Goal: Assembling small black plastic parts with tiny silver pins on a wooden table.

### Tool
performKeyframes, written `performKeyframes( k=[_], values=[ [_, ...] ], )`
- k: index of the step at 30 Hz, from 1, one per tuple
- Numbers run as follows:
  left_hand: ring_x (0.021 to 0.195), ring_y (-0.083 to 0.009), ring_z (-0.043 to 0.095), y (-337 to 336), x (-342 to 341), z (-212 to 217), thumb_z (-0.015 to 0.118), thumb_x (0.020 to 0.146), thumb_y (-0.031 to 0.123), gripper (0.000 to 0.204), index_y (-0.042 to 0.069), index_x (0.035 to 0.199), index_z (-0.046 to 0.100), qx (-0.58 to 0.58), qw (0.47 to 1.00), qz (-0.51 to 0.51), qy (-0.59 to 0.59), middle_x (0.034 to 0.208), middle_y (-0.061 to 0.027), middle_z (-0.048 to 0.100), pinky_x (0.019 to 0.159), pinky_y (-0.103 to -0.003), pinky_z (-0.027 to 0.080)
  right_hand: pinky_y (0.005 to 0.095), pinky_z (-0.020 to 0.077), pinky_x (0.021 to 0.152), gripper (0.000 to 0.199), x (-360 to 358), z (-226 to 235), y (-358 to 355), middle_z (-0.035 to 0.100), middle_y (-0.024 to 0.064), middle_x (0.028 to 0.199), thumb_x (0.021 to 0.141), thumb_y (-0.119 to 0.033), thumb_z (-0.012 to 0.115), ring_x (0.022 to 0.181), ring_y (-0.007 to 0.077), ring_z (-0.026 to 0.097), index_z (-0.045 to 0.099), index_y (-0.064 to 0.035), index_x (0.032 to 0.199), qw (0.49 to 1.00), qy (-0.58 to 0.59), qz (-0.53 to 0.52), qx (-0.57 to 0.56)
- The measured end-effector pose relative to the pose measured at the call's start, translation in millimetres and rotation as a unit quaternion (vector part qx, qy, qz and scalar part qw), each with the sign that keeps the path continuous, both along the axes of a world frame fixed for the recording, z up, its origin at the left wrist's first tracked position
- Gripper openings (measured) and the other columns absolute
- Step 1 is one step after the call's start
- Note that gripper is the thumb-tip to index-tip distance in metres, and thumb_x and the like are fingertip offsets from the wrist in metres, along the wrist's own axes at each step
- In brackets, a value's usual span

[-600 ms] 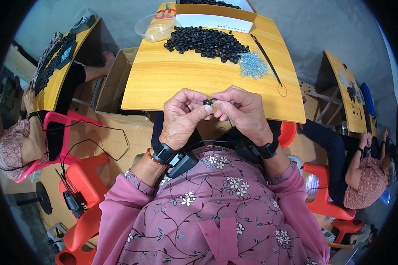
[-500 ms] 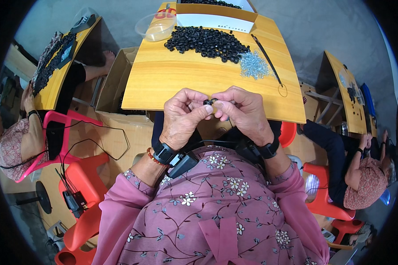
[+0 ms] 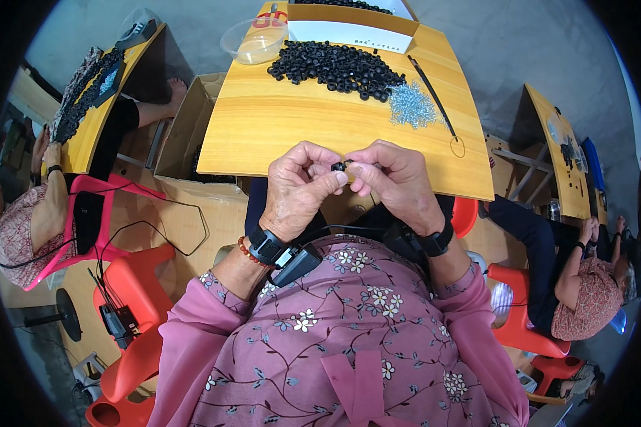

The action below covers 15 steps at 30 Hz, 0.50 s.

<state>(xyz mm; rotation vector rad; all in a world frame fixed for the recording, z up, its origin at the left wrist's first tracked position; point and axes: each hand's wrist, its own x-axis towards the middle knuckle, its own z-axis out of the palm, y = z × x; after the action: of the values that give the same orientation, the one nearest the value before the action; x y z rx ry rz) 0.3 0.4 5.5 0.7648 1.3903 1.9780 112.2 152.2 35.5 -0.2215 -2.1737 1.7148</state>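
Note:
Just off the near edge of the wooden table, my left hand (image 3: pixel 300 186) pinches a small round black piece (image 3: pixel 339 166) between thumb and forefinger. My right hand (image 3: pixel 395 183) meets it there, its thumb and fingertips pressed together against the piece's right side; whatever lies between them is too small to make out. On the table top (image 3: pixel 320 135), farther off, lies a wide heap of small black round parts (image 3: pixel 335 69). Touching its right end is a pile of tiny clear bluish pieces (image 3: pixel 412 105). A thin black rod (image 3: pixel 433 97) with a loop at its near end lies right of that pile.
A clear plastic bowl (image 3: pixel 255 44) stands at the table's far left, beside a white box (image 3: pixel 352 35) holding more black parts. An open cardboard carton (image 3: pixel 185 142) sits on the floor at left. Other people sit at side tables (image 3: pixel 96 132), and red stools (image 3: pixel 139 299) stand nearby.
Both hands stay together in nearly the same place; the fingers have shifted slightly around the small black piece. The view has moved a little.

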Motion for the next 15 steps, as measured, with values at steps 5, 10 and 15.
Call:
performKeyframes(
  k=[5,10,15],
  values=[
    [0.073,-0.01,0.064,0.0,-0.1,-1.1,0.073,0.086,-0.005,0.019,-0.002,0.101,0.062,0.0,1.0,-0.005,-0.005,0.086,-0.0053,0.066,0.069,-0.026,0.059,0.0227,0.0514,0.059,0.009,0.0,1.5,-0.6,0.062,0.0055,0.08,0.092,0.005,0.062,0.066,0.0091,0.063,0.068,0.0046,0.098,1.0,0.003,0.003,0.024],
    [0.071,-0.0105,0.065,-0.2,-0.4,-1.5,0.072,0.086,-0.006,0.018,-0.002,0.1,0.062,-0.008,1.0,-0.011,0.003,0.085,-0.0058,0.066,0.068,-0.026,0.06,0.0248,0.0497,0.057,0.006,0.6,2.2,0.5,0.062,0.0058,0.077,0.091,0.002,0.063,0.063,0.0105,0.062,0.068,0.0026,0.095,0.996,0.009,-0.001,0.094],
    [0.072,-0.0113,0.066,-0.6,-1.3,-2.5,0.073,0.085,-0.007,0.016,-0.002,0.098,0.063,-0.017,1.0,-0.011,0.024,0.085,-0.0063,0.067,0.068,-0.026,0.06,0.0259,0.0493,0.056,0.006,0.8,2.7,-1.2,0.061,0.0055,0.076,0.092,0.001,0.062,0.061,0.0112,0.062,0.068,0.0007,0.094,0.992,0.012,-0.001,0.122]
  ],
)
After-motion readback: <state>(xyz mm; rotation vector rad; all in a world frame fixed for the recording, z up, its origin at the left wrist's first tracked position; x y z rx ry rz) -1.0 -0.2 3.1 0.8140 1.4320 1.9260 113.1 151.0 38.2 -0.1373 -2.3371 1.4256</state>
